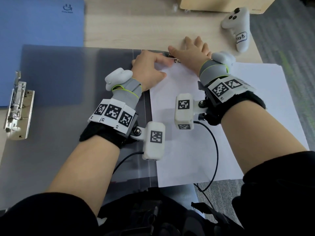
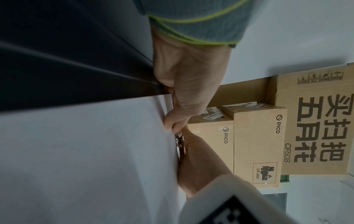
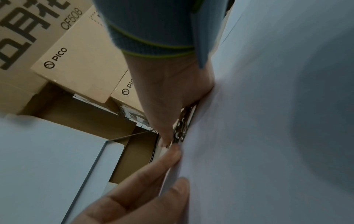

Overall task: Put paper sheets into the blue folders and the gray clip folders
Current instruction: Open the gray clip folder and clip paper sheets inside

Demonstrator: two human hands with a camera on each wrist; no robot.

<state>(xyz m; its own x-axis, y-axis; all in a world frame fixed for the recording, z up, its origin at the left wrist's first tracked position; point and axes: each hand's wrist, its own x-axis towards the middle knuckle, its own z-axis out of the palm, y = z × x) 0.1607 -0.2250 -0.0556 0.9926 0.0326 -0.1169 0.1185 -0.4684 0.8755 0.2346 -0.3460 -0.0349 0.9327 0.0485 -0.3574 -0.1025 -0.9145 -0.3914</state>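
Note:
A gray clip folder (image 1: 59,99) lies open on the table. A white paper sheet (image 1: 179,142) rests on its right half. Both hands meet at the sheet's far edge, where the folder's metal clip (image 1: 177,60) sits. My left hand (image 1: 162,61) pinches the top edge of the sheet (image 3: 249,121), thumb (image 2: 169,122) on top and fingers (image 3: 153,169) along the edge. My right hand (image 1: 185,48) has its fingers spread flat beyond the folder and its thumb (image 3: 168,121) pressed against the clip (image 3: 181,128). The clip's jaw state is hidden.
A blue folder (image 1: 42,23) lies at the far left, partly under the gray cover. Another metal clip (image 1: 17,106) sits at the left edge. More white sheets (image 1: 265,103) lie to the right. A white controller (image 1: 238,28) and cardboard boxes (image 1: 213,4) stand at the back.

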